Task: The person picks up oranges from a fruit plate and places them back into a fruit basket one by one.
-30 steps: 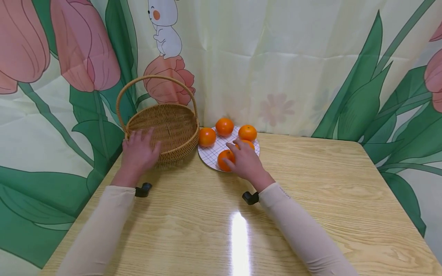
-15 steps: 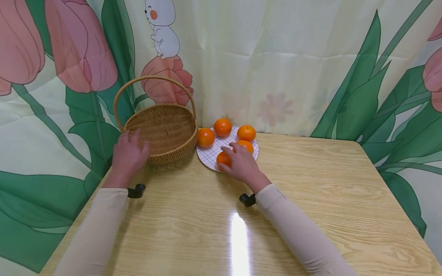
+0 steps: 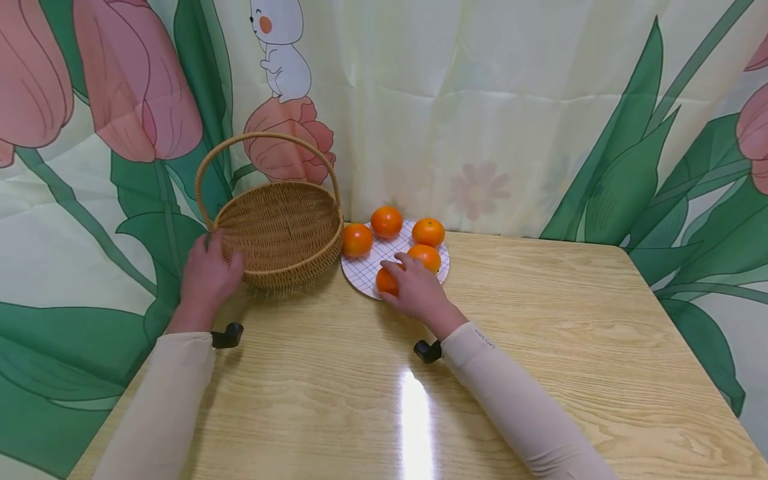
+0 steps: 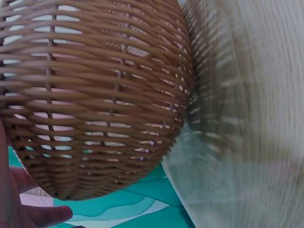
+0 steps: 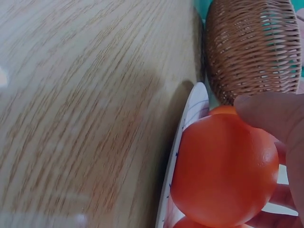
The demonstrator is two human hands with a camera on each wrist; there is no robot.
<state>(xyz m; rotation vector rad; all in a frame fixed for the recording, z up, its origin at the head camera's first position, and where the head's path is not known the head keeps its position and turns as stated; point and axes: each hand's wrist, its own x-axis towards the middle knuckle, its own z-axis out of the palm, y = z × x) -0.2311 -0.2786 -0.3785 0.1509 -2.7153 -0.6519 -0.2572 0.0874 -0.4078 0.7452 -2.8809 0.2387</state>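
Observation:
At the left end of a wicker basket (image 3: 282,223), my left hand (image 3: 210,273) is against the rim. In the left wrist view its fingers (image 4: 50,214) reach past the woven side (image 4: 99,95), fairly straight; whether they touch the rim is partly hidden. My right hand (image 3: 417,290) holds the front orange (image 3: 387,281) on a white checked plate (image 3: 363,277). The right wrist view shows the thumb (image 5: 266,111) along one side of this orange (image 5: 223,171) and fingers curled on the other. The orange still sits on the plate.
Several other oranges lie on the plate, one (image 3: 357,240) beside the basket and another (image 3: 428,232) at the back right. The basket's tall handle (image 3: 273,135) arches upward. A printed curtain (image 3: 510,120) hangs behind the wooden table (image 3: 570,320).
My left hand has moved left and slightly down along the basket's rim. My right hand has closed in on the front orange. The basket and plate stay in place.

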